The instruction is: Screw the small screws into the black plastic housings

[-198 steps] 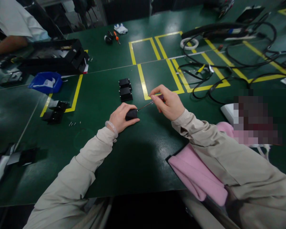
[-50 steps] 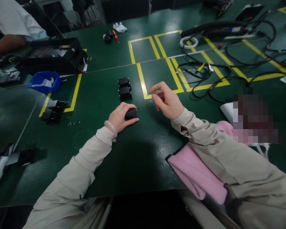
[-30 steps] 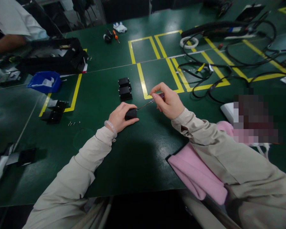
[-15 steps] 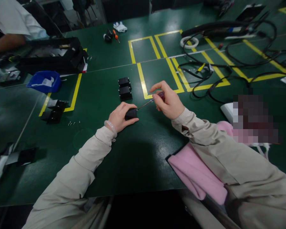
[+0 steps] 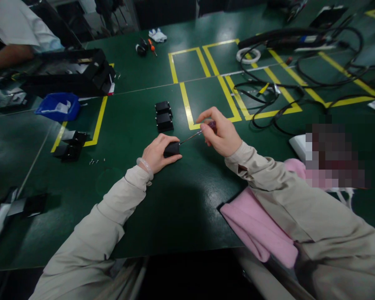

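Observation:
Between the thumb and fingers of my left hand point(image 5: 157, 153) a small black box point(image 5: 171, 149) is held on the green table. My right hand point(image 5: 220, 131) is closed around the handle of a screwdriver point(image 5: 192, 136). Its thin shaft points left and down, and the tip touches a small screw at the box's right side. Just beyond my left hand stand two similar black boxes point(image 5: 164, 121) with screws at their sides. Several loose screws point(image 5: 93, 161) lie on the table to the left, near more black parts point(image 5: 69, 151).
A blue tray point(image 5: 58, 107) and a large black housing point(image 5: 68, 73) stand at the left, by a person's arm point(image 5: 9, 56). Black cables point(image 5: 278, 89) sprawl at the right. A folded pink cloth point(image 5: 259, 225) lies at the front edge under my right forearm.
Almost nothing differs. The fingers of my right hand have shifted very slightly on the screwdriver handle, while the box and my left hand stay in place.

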The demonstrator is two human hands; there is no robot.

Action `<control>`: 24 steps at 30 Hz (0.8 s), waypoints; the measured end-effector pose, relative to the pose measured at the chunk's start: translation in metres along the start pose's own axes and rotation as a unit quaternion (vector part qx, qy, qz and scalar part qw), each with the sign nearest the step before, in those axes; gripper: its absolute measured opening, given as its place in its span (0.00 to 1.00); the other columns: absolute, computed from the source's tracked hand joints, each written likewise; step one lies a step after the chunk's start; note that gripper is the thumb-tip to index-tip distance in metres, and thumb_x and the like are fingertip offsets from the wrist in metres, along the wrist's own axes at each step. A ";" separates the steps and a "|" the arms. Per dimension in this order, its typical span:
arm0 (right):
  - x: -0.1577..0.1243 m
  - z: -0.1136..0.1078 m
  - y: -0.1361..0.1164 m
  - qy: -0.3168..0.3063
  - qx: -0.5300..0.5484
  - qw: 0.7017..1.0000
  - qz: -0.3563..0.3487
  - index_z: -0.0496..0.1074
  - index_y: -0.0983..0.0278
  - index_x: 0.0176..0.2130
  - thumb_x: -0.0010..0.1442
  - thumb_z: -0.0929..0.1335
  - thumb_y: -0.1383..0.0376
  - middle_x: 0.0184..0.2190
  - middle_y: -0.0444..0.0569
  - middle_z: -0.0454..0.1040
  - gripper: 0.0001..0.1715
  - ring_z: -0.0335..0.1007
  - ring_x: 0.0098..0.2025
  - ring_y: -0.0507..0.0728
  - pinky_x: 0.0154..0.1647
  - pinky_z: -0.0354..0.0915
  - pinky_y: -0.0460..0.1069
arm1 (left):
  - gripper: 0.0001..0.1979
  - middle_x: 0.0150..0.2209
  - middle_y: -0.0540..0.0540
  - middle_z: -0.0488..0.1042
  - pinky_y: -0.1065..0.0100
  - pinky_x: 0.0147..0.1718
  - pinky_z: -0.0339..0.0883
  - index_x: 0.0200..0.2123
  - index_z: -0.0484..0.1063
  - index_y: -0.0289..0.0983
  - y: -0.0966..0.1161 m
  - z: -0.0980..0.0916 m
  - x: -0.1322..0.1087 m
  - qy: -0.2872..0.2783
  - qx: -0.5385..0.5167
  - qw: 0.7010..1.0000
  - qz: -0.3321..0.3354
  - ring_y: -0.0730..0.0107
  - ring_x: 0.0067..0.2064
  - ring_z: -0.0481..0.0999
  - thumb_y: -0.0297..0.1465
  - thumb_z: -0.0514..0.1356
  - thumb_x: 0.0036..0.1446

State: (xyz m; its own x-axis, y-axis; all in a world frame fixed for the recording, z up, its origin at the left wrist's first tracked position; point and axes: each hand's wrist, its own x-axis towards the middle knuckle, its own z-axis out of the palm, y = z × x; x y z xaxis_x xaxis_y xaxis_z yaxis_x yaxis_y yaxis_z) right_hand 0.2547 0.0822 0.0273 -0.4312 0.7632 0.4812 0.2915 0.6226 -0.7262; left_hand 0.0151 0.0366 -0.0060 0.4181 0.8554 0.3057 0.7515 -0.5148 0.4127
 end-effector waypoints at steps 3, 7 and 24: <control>0.000 0.000 0.000 0.007 -0.003 1.000 0.002 0.65 0.62 0.39 0.67 0.62 0.59 0.27 0.40 0.67 0.10 0.64 0.27 0.48 0.33 0.62 0.47 | 0.21 0.48 0.44 0.73 0.60 0.49 0.69 0.52 0.69 0.39 0.000 0.000 0.000 -0.001 -0.002 1.000 -0.002 0.58 0.50 0.74 0.39 0.66 0.58; 0.000 0.000 -0.001 0.002 -0.001 1.000 0.002 0.64 0.62 0.38 0.68 0.62 0.59 0.26 0.40 0.67 0.09 0.64 0.27 0.48 0.33 0.62 0.47 | 0.21 0.48 0.44 0.73 0.59 0.50 0.69 0.52 0.69 0.40 0.000 0.000 0.000 0.000 -0.004 1.000 -0.002 0.58 0.51 0.74 0.39 0.66 0.59; 0.001 0.001 0.001 0.003 0.011 1.000 -0.005 0.63 0.62 0.43 0.68 0.61 0.59 0.23 0.37 0.63 0.09 0.61 0.23 0.48 0.30 0.61 0.47 | 0.20 0.48 0.44 0.72 0.60 0.49 0.69 0.52 0.69 0.39 0.000 0.000 0.000 0.000 -0.005 1.000 0.003 0.59 0.50 0.74 0.39 0.65 0.59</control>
State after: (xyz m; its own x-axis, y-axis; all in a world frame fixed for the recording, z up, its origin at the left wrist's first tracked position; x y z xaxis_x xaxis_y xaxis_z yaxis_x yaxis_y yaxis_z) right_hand 0.2538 0.0829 0.0266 -0.4281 0.7582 0.4918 0.2690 0.6265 -0.7316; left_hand 0.0153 0.0362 -0.0057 0.4234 0.8521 0.3077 0.7434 -0.5209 0.4195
